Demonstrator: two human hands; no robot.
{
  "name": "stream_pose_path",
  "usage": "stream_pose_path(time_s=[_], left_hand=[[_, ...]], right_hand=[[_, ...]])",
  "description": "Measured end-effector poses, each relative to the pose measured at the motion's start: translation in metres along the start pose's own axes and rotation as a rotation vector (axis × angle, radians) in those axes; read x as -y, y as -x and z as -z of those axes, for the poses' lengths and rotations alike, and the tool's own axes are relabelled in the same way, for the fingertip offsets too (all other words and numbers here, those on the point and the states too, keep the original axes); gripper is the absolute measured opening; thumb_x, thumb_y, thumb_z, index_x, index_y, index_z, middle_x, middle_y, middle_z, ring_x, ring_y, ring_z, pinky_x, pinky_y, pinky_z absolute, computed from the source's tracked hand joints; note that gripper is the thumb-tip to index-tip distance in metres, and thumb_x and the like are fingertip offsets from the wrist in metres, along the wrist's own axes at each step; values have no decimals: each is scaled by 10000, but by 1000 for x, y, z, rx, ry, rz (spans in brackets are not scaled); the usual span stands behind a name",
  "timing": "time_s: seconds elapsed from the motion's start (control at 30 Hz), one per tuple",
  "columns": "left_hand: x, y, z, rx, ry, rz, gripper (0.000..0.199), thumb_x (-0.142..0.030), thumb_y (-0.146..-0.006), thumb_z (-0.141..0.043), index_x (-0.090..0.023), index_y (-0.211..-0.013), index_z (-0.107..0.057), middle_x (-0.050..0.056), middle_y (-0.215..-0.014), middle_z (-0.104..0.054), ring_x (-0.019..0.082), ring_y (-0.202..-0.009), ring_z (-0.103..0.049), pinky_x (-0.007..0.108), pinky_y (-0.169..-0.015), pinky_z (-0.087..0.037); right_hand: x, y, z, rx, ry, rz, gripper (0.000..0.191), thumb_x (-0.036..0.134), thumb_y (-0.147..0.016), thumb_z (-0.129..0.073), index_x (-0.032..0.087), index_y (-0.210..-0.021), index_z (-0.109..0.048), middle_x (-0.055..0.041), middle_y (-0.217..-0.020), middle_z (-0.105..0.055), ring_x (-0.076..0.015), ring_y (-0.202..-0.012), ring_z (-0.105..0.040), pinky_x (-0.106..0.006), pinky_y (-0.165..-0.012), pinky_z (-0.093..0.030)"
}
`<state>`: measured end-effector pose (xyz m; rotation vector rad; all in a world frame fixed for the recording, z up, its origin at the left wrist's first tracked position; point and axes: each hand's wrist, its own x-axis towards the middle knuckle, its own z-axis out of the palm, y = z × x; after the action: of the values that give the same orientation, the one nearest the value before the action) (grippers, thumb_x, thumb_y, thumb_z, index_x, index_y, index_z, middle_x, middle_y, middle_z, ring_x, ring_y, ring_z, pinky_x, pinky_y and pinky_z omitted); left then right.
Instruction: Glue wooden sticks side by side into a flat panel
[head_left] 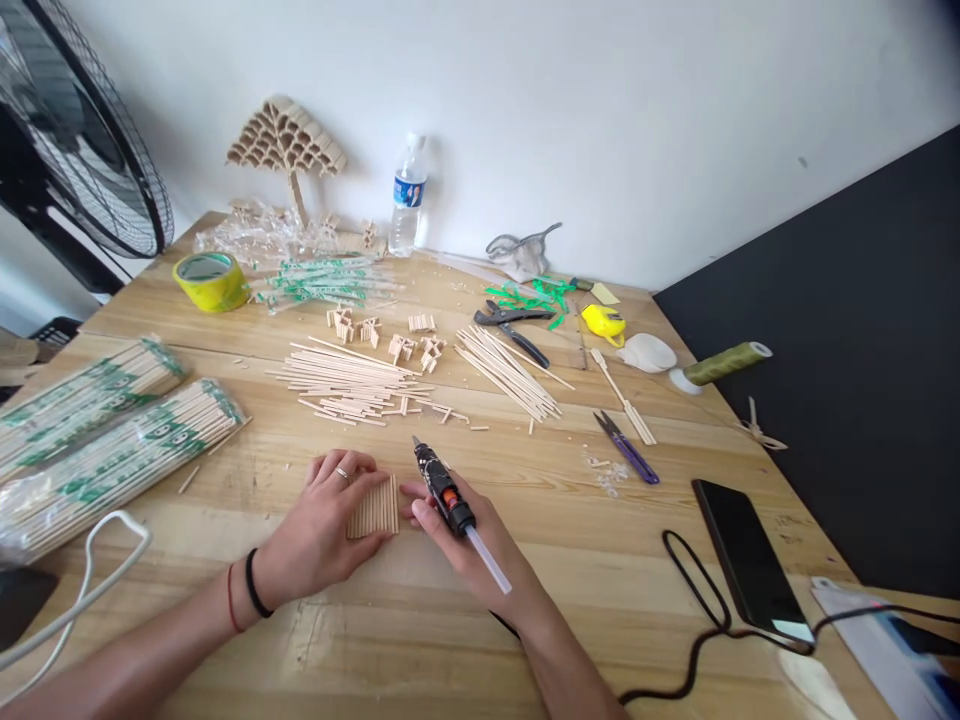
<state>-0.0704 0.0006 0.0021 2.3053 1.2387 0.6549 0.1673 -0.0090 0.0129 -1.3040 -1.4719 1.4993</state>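
Note:
A small flat panel of short wooden sticks (373, 510), laid side by side, rests on the table. My left hand (330, 520) grips it along its upper and lower ends with thumb and fingers. In my right hand (472, 540) is a black hot glue gun (444, 490), its nozzle tilted up and to the left, with a pale glue stick (489, 560) poking out of its back. The right fingertips come close to the panel's right edge. Beyond both hands lies a loose pile of wooden sticks (345, 375), with several small stick pieces (403, 347) behind it.
Packs of sticks (127, 460) lie at left, near yellow tape (211, 281). Farther back stand a stick-built tree (287, 145) and a water bottle (408, 195). Pliers (517, 320), scissors (626, 447), a tape measure (604, 322), a phone (750, 560) and a black cable (694, 650) occupy the right.

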Motion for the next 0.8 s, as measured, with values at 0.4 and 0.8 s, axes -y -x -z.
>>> stream_pose_path(time_s=[0.4,0.8], left_hand=[[1,-3,-1,10,137,-9,407,-141,-872,-747,-193,-1263,-645,120,-1224,-601,303,-1120,-590,480,-996,-542],[-2,-5,-1,38,168,-5,359,-150,-899,-721,-208,-1239,-623,125,-1290,-570,323,-1183,-547,517,-1035,-495]], right_hand=[[1,-3,-2,50,-26,-2,343,512,-1030,-677,209,-1189,-698,-106,-1069,-808,-350,-1170,-778,-464,-990,-624],[-1,-1,-2,4,-34,-11,313,520,-991,-718,223,-1090,-732,-104,-1056,-828,-311,-970,-805,-428,-861,-670]])
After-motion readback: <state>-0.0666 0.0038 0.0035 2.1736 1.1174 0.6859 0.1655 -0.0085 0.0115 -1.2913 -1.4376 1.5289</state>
